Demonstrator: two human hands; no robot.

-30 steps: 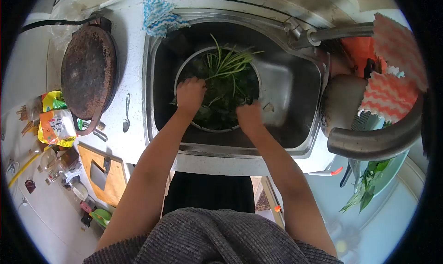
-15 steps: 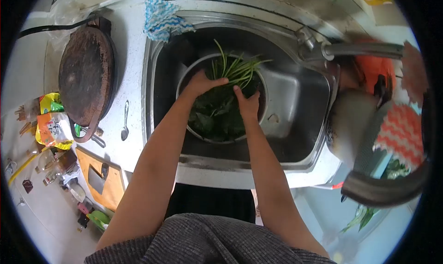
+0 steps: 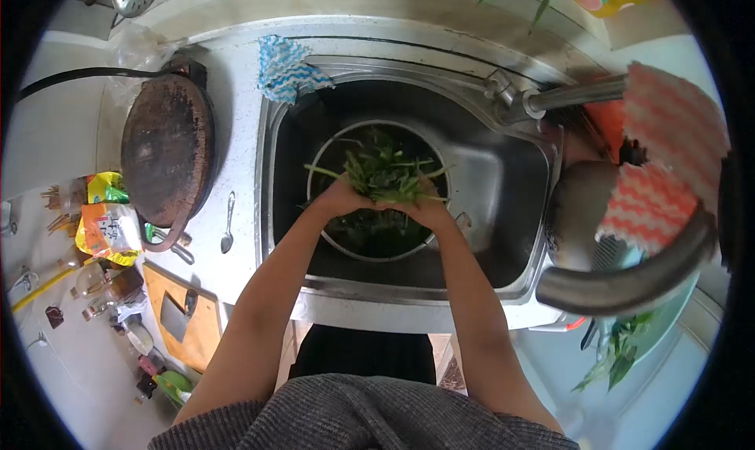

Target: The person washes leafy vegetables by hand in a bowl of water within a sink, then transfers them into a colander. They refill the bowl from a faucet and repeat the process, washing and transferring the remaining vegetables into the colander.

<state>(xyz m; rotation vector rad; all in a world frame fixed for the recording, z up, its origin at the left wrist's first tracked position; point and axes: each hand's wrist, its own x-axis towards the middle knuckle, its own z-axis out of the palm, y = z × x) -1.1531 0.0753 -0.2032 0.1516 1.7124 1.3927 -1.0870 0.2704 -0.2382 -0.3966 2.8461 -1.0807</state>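
Observation:
A round metal basin (image 3: 312,155) stands in the left part of the steel sink (image 3: 527,293), with dark leafy greens in it. Over its middle, my left hand (image 3: 344,198) and my right hand (image 3: 425,206) are side by side, fingers wrapped round a bunch of leafy greens (image 3: 385,171). Stems stick out to both sides of the bunch. The fingertips are partly hidden by the leaves. More greens lie below my hands in the basin.
A faucet (image 3: 574,96) reaches over the right. Left of the sink are a blue-white cloth (image 3: 287,68), a spoon (image 3: 228,223), a round electric griddle (image 3: 165,151) and a cutting board (image 3: 200,332) with a cleaver. Red-striped cloths (image 3: 653,206) hang at the right.
My hands have come closer together and now hold the bunch of greens between them. The long stems that pointed up now lie sideways. The whole view has shifted slightly.

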